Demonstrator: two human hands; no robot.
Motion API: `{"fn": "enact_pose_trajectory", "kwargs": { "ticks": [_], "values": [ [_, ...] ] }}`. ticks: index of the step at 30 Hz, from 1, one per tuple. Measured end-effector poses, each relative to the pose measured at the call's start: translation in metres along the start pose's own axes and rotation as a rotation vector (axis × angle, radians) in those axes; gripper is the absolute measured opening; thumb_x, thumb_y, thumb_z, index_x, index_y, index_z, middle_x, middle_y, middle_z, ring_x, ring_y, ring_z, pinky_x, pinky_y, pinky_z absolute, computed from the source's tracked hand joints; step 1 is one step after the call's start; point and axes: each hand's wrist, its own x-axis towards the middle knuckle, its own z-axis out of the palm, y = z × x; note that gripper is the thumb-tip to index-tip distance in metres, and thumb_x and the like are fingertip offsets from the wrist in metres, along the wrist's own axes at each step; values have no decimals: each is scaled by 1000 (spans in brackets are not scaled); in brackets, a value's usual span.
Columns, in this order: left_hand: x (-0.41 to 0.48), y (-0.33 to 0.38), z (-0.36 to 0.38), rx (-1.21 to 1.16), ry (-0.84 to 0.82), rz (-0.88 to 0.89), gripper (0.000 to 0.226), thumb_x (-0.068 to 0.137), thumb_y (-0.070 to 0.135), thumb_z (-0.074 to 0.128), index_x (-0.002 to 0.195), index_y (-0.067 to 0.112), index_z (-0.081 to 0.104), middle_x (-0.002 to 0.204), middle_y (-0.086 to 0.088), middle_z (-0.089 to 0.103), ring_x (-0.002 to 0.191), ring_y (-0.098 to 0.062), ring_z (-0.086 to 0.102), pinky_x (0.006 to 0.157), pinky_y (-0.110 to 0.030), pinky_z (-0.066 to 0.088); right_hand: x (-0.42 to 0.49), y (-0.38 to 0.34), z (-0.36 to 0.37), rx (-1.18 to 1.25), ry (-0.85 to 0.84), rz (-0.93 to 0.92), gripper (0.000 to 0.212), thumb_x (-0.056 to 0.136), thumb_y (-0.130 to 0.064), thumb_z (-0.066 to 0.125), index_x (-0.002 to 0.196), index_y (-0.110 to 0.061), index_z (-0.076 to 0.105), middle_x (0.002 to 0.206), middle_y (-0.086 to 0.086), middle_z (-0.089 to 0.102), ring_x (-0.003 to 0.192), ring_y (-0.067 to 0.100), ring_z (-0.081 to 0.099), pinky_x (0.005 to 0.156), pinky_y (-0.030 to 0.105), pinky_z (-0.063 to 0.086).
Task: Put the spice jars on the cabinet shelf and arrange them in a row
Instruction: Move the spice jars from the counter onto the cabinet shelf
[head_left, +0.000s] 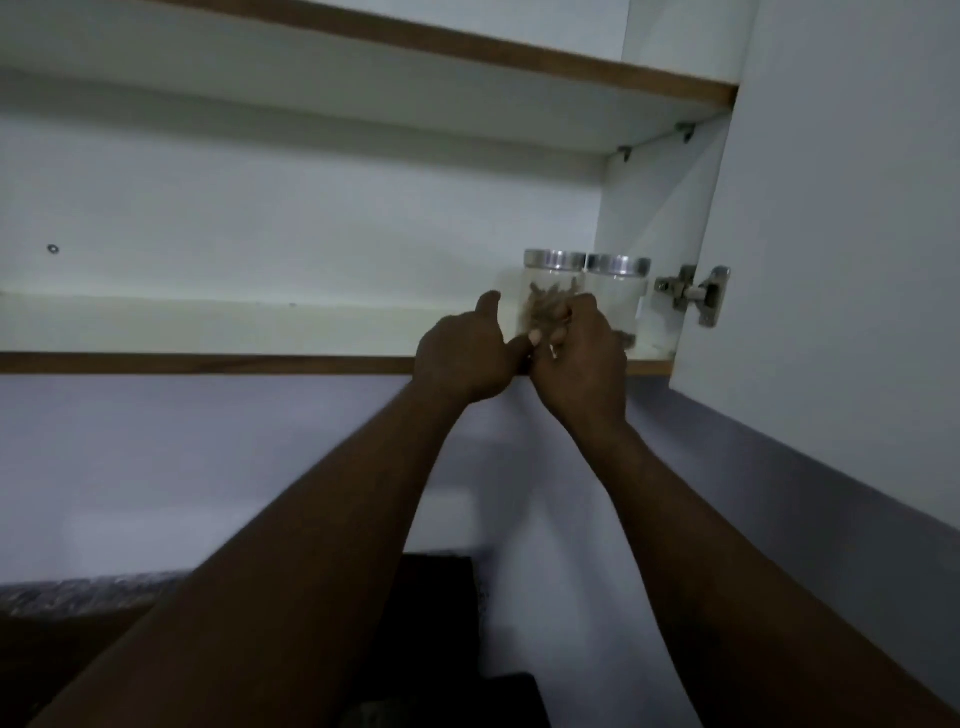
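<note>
The clear glass spice jar with a shiny silver lid and brown sticks inside stands on the white cabinet shelf with a brown wooden front edge, close to that edge. The right hand has its fingers curled around the front of this jar and holds it. The left hand is right beside that grip. Its thumb points up by the jar's left side and one finger reaches toward the jar's bottom. Whether it grips the jar or only touches it cannot be told.

Just to the right of the grip is a second clear glass jar with a silver lid. The two lids look like they touch.

A hard push could knock the held jar into its neighbour. A pull toward the person could tip it off the edge, and the glass would likely break.

To the left of the grip the shelf runs on long and flat. Above it is another white shelf. To the right are a metal hinge and the open white cabinet door. Below the grip are a pale wall and a speckled grey counter. The room is dim.
</note>
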Motion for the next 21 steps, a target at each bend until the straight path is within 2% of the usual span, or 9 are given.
{"fn": "enact_pose_trajectory", "kwargs": {
  "ticks": [2, 4, 6, 8, 11, 13, 16, 19, 21],
  "values": [
    [-30, 0, 0, -43, 122, 67, 70, 93, 63, 53, 148, 22, 43, 125, -3, 69, 120, -28, 58, 97, -44, 49, -25, -8, -1, 41, 59, -57, 22, 84, -8, 60, 106, -11, 58, 93, 2, 65, 87, 22, 62, 73, 46, 54],
    [-63, -2, 2, -264, 203, 123, 54, 92, 50, 60, 138, 22, 56, 121, 1, 70, 117, -20, 61, 95, -41, 52, -60, -14, 3, 120, 99, -118, 16, 87, -10, 61, 102, -14, 60, 91, -2, 64, 86, 19, 62, 73, 42, 54],
    [-101, -11, 9, -382, 237, 168, 44, 91, 42, 61, 131, 24, 61, 122, 5, 68, 115, -14, 60, 92, -34, 52, -101, -16, 8, 176, 52, -144, 18, 89, -16, 66, 106, -17, 61, 98, -6, 65, 91, 16, 63, 76, 36, 54],
    [-146, -31, 28, -324, 223, 160, 36, 93, 38, 58, 127, 27, 63, 121, 8, 68, 111, -13, 59, 91, -33, 50, -149, -12, 18, 206, -74, -127, 26, 87, -12, 71, 111, -18, 62, 105, -8, 66, 97, 15, 64, 81, 34, 54],
    [-217, -75, 65, -331, 45, 46, 31, 94, 34, 59, 124, 26, 63, 116, 7, 68, 103, -13, 62, 88, -36, 52, -230, 4, 35, 171, -305, -25, 24, 87, -12, 66, 111, -17, 64, 104, -4, 67, 97, 20, 63, 81, 40, 53],
    [-257, -104, 91, -300, -111, -19, 34, 92, 36, 60, 124, 25, 63, 113, 3, 68, 100, -16, 64, 86, -36, 52, -279, 17, 44, 133, -526, 86, 25, 87, -23, 58, 110, -17, 64, 107, 2, 67, 99, 24, 62, 82, 34, 49],
    [-306, -144, 127, -218, -288, -139, 44, 87, 38, 65, 127, 22, 63, 117, -4, 68, 103, -25, 65, 86, -34, 51, -340, 38, 55, 58, -824, 165, 30, 91, -27, 64, 118, -14, 64, 117, 8, 66, 106, 27, 62, 81, 24, 37],
    [-346, -172, 154, -134, -401, -240, 44, 85, 32, 73, 125, 16, 64, 118, -8, 67, 102, -30, 66, 80, -33, 49, -383, 55, 65, -40, -996, 336, 45, 100, -35, 58, 138, -12, 54, 141, 13, 55, 128, 28, 53, 105, 35, 40],
    [-370, -186, 172, -66, -485, -246, 53, 82, 27, 78, 130, 11, 62, 121, -14, 66, 101, -35, 67, 77, -36, 51, -408, 65, 73, -130, -1060, 356, 55, 96, -45, 60, 143, -18, 50, 148, 9, 49, 134, 27, 48, 112, 44, 40]
  ]
}}
